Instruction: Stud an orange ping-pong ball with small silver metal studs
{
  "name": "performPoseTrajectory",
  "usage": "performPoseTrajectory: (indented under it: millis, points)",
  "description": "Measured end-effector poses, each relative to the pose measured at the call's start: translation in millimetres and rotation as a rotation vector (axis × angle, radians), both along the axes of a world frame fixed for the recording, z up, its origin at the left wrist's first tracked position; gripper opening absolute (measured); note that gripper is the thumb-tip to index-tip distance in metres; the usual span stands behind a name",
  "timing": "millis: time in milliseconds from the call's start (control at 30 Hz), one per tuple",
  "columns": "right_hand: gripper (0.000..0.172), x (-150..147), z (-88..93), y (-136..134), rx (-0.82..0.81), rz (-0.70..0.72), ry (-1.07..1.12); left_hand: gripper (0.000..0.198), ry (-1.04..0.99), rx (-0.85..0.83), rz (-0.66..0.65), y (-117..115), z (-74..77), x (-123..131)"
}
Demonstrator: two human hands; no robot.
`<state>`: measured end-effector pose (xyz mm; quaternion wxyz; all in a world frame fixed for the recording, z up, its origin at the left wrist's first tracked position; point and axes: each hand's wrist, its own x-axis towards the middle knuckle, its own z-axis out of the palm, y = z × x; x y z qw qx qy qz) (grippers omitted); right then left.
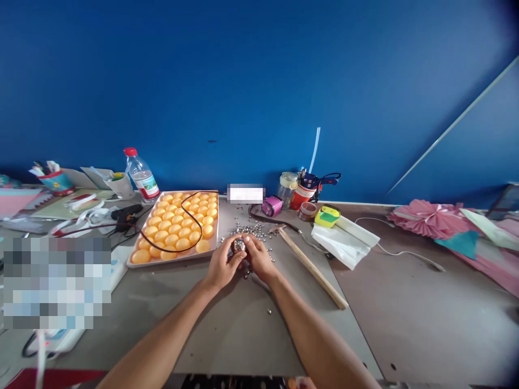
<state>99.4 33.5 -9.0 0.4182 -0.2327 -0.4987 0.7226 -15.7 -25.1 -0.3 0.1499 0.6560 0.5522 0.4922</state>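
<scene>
In front of me, my left hand [222, 265] and my right hand [260, 260] meet with fingers curled around a small shiny silver piece [240, 246]. Its exact kind is too small to make out, and the fingers hide much of it. Both thumbs press at its near side. Many small silver balls [253, 229] lie scattered on the table behind and around the hands. Left of my left hand stands a shallow white tray [174, 260] filled with rows of orange balls [172, 229].
A wooden-handled hammer [314, 270] lies right of my hands. A dark cable [201, 229] crosses the tray. Behind are a purple object [271, 206], a clear jar [287, 189] and a red cup [303, 196]. A plastic bottle [141, 175] stands back left, before a blue wall [251, 81].
</scene>
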Motion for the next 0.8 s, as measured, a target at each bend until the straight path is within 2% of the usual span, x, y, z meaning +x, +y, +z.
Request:
performPoseTrajectory:
  millis: [167,367,633,800]
  points:
    - [0.030,1.3,5.1,-1.9,0.183,-0.059,-0.061,0.039,-0.038,-0.010,-0.013,-1.3,-0.6,0.3]
    - [0.026,-1.8,9.3,-6.2,0.196,-0.033,-0.092,0.031,-0.084,-0.009,0.057,0.2,-2.0,2.5]
    - [0.023,0.5,11.1,-7.2,0.263,-0.058,-0.166,0.029,-0.069,-0.001,0.053,0.1,0.8,3.9]
    - [0.024,1.3,13.8,-7.6,0.336,-0.068,-0.225,0.030,-0.073,-0.008,0.047,1.6,-2.7,2.5]
